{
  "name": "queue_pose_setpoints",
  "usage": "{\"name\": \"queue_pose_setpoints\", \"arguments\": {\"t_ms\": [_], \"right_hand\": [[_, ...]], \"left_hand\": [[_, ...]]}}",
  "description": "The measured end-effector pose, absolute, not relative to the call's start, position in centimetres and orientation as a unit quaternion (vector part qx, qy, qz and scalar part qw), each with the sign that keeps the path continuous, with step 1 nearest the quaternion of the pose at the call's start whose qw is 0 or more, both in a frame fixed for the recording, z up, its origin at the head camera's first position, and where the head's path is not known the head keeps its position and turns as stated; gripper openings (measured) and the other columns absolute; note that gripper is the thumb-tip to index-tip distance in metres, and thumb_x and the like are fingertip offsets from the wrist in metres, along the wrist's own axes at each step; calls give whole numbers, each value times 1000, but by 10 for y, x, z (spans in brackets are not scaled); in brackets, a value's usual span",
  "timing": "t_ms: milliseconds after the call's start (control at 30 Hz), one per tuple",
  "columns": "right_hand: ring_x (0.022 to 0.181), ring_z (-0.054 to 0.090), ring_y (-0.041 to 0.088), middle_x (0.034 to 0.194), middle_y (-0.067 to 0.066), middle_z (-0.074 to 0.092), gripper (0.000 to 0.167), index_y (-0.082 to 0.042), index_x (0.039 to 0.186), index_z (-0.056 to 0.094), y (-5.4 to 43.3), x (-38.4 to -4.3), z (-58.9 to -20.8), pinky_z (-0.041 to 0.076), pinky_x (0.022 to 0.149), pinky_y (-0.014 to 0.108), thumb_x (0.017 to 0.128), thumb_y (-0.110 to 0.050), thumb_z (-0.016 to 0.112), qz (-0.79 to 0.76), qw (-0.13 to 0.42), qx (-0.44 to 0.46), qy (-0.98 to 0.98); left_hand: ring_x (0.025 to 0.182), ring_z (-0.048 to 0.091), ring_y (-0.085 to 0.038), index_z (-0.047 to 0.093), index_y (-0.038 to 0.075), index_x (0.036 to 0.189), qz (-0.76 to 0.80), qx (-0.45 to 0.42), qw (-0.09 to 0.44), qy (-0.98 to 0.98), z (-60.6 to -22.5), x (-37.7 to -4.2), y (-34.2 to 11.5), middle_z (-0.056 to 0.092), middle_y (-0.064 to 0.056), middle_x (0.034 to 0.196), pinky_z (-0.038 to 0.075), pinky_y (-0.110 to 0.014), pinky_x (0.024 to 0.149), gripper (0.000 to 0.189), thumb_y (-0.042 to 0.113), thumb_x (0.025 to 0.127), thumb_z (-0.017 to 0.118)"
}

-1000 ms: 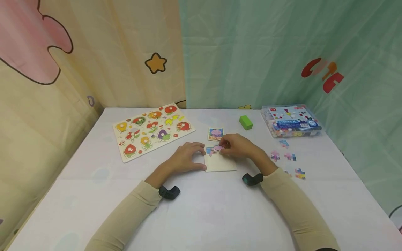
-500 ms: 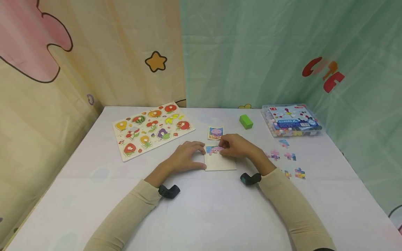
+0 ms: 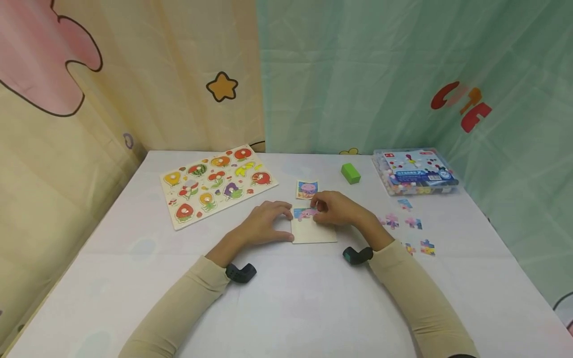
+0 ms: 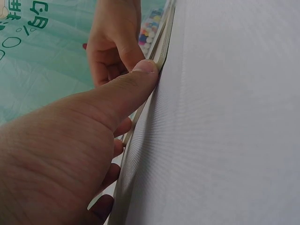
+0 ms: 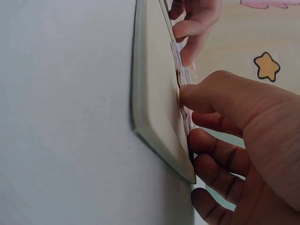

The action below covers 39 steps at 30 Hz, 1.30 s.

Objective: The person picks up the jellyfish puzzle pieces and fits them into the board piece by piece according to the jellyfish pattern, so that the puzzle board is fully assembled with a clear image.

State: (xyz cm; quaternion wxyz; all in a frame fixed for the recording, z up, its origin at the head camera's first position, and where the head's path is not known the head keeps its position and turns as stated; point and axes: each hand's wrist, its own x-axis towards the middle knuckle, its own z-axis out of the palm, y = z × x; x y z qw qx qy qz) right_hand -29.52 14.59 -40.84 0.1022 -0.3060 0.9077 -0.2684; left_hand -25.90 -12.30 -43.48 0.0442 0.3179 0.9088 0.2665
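A small pale puzzle board (image 3: 313, 234) lies on the table, with joined jigsaw pieces (image 3: 301, 214) in blue and pink along its far edge. My left hand (image 3: 265, 223) rests against the board's left side, its thumb at the near corner and its fingertips farther up. With thumb and index finger, my right hand (image 3: 339, 208) pinches a pink jigsaw piece (image 5: 186, 123) at the end of that row. The right fingers partly hide this piece. Just beyond the board is a small picture card (image 3: 307, 189) with a pink character.
Several loose jigsaw pieces (image 3: 392, 221) lie to the right, partly behind the right forearm. A fruit puzzle board (image 3: 219, 186) is at the back left. A green block (image 3: 350, 173) and a clear box of beads (image 3: 416, 171) stand at the back right.
The pink piece has settled closer against the row on the board, and the right fingers have shifted very slightly. The left hand stays against the board.
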Motion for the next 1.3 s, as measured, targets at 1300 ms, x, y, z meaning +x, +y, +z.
{"name": "queue_pose_setpoints", "arguments": {"t_ms": [1300], "right_hand": [[108, 57, 27, 119, 15, 61, 42, -3, 133, 58, 181, -293, -388, 47, 94, 49, 97, -21, 70, -308, 105, -283, 902]], "left_hand": [[133, 44, -27, 67, 21, 116, 262, 315, 48, 911, -435, -259, -122, 52, -1, 148, 36, -52, 105, 47, 50, 82, 82]]}}
